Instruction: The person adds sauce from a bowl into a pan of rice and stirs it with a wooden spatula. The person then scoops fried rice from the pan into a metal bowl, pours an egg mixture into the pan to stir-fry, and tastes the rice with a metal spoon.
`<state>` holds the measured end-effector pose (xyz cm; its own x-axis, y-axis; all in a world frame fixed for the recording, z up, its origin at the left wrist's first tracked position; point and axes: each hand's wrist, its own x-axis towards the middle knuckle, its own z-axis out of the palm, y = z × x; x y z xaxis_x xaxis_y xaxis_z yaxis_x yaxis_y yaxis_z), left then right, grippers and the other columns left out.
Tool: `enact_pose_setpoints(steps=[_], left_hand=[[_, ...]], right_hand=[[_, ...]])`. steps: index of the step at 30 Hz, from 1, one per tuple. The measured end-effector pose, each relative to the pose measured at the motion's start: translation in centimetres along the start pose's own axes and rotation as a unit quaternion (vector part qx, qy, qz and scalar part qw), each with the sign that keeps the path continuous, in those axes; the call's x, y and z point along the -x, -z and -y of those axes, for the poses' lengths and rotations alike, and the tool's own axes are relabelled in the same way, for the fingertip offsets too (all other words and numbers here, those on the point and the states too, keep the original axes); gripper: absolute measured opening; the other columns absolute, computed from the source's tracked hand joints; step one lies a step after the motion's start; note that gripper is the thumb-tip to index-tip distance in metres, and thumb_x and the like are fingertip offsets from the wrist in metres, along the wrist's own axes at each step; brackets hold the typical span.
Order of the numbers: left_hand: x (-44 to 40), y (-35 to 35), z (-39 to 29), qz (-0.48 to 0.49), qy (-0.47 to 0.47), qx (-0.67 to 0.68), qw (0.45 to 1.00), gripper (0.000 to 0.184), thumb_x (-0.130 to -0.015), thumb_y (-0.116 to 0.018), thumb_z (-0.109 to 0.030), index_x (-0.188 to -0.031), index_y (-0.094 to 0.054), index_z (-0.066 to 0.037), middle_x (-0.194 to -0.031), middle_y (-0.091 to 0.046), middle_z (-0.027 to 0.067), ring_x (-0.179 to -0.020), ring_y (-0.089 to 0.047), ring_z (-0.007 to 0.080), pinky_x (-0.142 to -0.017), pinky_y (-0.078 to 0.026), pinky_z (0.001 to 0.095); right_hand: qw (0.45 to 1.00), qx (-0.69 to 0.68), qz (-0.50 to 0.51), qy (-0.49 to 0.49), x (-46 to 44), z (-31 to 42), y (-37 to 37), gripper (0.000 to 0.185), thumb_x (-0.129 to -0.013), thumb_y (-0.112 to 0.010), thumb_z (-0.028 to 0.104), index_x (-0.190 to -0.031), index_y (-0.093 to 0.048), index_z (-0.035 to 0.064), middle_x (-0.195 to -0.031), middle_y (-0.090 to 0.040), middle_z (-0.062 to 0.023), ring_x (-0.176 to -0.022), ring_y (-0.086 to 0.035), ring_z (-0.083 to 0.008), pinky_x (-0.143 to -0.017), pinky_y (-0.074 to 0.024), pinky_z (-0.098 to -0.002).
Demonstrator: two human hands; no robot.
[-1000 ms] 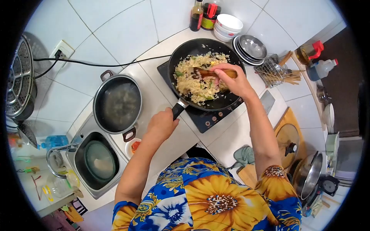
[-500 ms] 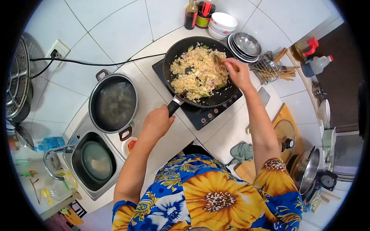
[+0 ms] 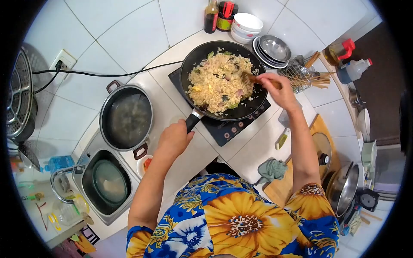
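Observation:
A black frying pan full of fried rice with green and pink bits sits on the black induction cooktop. My left hand is wrapped round the pan's black handle. At the pan's right side, my right hand grips a brown wooden spatula, whose blade is in the right part of the rice. Part of the blade is covered by rice.
Left of the cooktop stands a black pot, beside a sink. Bowls, metal plates and a chopstick basket line the back. A knife, a green cloth and a cutting board lie at the right.
The spatula has swung from the pan's middle to its right side, and the rice has been shifted and spread differently. My left hand still holds the handle. The knife's green handle has come into view.

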<state>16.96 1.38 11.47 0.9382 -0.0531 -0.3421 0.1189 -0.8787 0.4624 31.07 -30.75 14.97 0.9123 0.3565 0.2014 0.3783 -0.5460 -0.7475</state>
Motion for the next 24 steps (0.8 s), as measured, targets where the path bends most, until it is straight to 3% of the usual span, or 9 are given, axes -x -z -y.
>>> enact_pose_setpoints(steps=[4, 6, 8, 10, 12, 16, 18, 20, 24], left_hand=[[-0.1, -0.2, 0.0, -0.008, -0.002, 0.003, 1.0, 0.035, -0.082, -0.067, -0.029, -0.095, -0.055, 0.002, -0.082, -0.063, 0.0266, -0.079, -0.062, 0.0439, -0.072, -0.048, 0.0509], [-0.3, -0.1, 0.0, -0.009, 0.0, -0.003, 1.0, 0.035, -0.082, -0.067, -0.029, -0.095, -0.055, 0.002, -0.082, -0.063, 0.0266, -0.079, -0.062, 0.044, -0.072, -0.048, 0.051], [-0.1, -0.2, -0.1, -0.004, 0.002, -0.01, 1.0, 0.035, -0.082, -0.067, -0.029, -0.094, -0.055, 0.002, -0.081, -0.063, 0.0266, -0.079, -0.062, 0.0441, -0.072, -0.048, 0.051], [-0.2, -0.1, -0.2, 0.009, 0.003, -0.017, 1.0, 0.032, -0.084, -0.066, -0.025, -0.094, -0.054, 0.003, -0.084, -0.064, 0.0252, -0.081, -0.062, 0.0441, -0.073, -0.049, 0.05], [-0.2, 0.0, -0.4, 0.01, 0.005, -0.018, 1.0, 0.033, -0.083, -0.066, -0.025, -0.094, -0.054, 0.003, -0.084, -0.064, 0.0254, -0.081, -0.062, 0.044, -0.073, -0.05, 0.05], [-0.1, 0.2, -0.5, 0.011, 0.007, -0.022, 1.0, 0.033, -0.083, -0.066, -0.025, -0.093, -0.054, 0.004, -0.086, -0.064, 0.026, -0.081, -0.062, 0.0438, -0.072, -0.05, 0.0502], [-0.2, 0.0, -0.3, 0.001, 0.007, -0.017, 1.0, 0.035, -0.083, -0.067, -0.027, -0.093, -0.054, 0.003, -0.083, -0.064, 0.0262, -0.08, -0.062, 0.0442, -0.072, -0.049, 0.0506], [0.0, -0.2, -0.2, -0.004, 0.008, -0.008, 1.0, 0.036, -0.083, -0.067, -0.029, -0.093, -0.054, 0.003, -0.08, -0.063, 0.0265, -0.078, -0.062, 0.0445, -0.071, -0.048, 0.051], [0.0, -0.4, -0.2, -0.008, -0.002, -0.013, 1.0, 0.036, -0.083, -0.066, -0.029, -0.094, -0.052, 0.003, -0.08, -0.063, 0.0262, -0.078, -0.062, 0.0446, -0.071, -0.048, 0.0513]], right_hand=[[0.996, -0.009, -0.087, -0.037, 0.2, -3.0, -1.4, 0.015, -0.09, -0.059, 0.011, -0.099, -0.068, 0.0017, -0.087, -0.07, -0.0084, -0.08, -0.063, -0.0149, -0.073, -0.0492, -0.0278], [0.999, 0.016, -0.039, 0.024, 1.0, -2.1, -3.5, 0.014, -0.09, -0.059, 0.009, -0.099, -0.067, 0.0011, -0.088, -0.069, -0.0095, -0.079, -0.064, -0.0161, -0.072, -0.0491, -0.0284], [0.998, -0.066, -0.001, 0.013, 1.6, 2.0, -4.3, 0.014, -0.09, -0.059, 0.008, -0.1, -0.067, 0.0006, -0.092, -0.07, -0.0112, -0.083, -0.065, -0.0185, -0.075, -0.0498, -0.0294], [0.994, -0.079, -0.002, 0.076, 2.0, 4.0, -5.7, 0.014, -0.09, -0.059, 0.007, -0.1, -0.067, 0.0004, -0.093, -0.07, -0.0122, -0.085, -0.066, -0.0205, -0.078, -0.0501, -0.0299], [0.986, -0.147, 0.063, 0.051, 2.2, 6.2, -7.0, 0.014, -0.089, -0.06, 0.007, -0.1, -0.066, 0.0004, -0.093, -0.07, -0.0131, -0.086, -0.066, -0.0214, -0.079, -0.05, -0.0291], [0.991, -0.064, 0.083, 0.085, -0.1, 3.1, -8.3, 0.016, -0.087, -0.061, 0.011, -0.1, -0.067, 0.0026, -0.098, -0.07, -0.0132, -0.089, -0.067, -0.0242, -0.08, -0.0511, -0.0319], [0.997, 0.003, 0.029, 0.077, -0.7, 1.7, -7.1, 0.016, -0.088, -0.06, 0.012, -0.099, -0.067, 0.0035, -0.097, -0.07, -0.0124, -0.087, -0.067, -0.0245, -0.079, -0.0515, -0.0329], [1.0, -0.023, -0.003, -0.009, -0.9, 1.8, -5.7, 0.015, -0.09, -0.058, 0.011, -0.098, -0.067, 0.0028, -0.093, -0.07, -0.013, -0.081, -0.068, -0.0218, -0.074, -0.0516, -0.0305], [0.994, -0.062, -0.076, 0.053, -1.9, 1.8, -7.5, 0.016, -0.091, -0.057, 0.012, -0.099, -0.067, 0.0022, -0.087, -0.069, -0.011, -0.075, -0.066, -0.0158, -0.069, -0.0509, -0.0272]])
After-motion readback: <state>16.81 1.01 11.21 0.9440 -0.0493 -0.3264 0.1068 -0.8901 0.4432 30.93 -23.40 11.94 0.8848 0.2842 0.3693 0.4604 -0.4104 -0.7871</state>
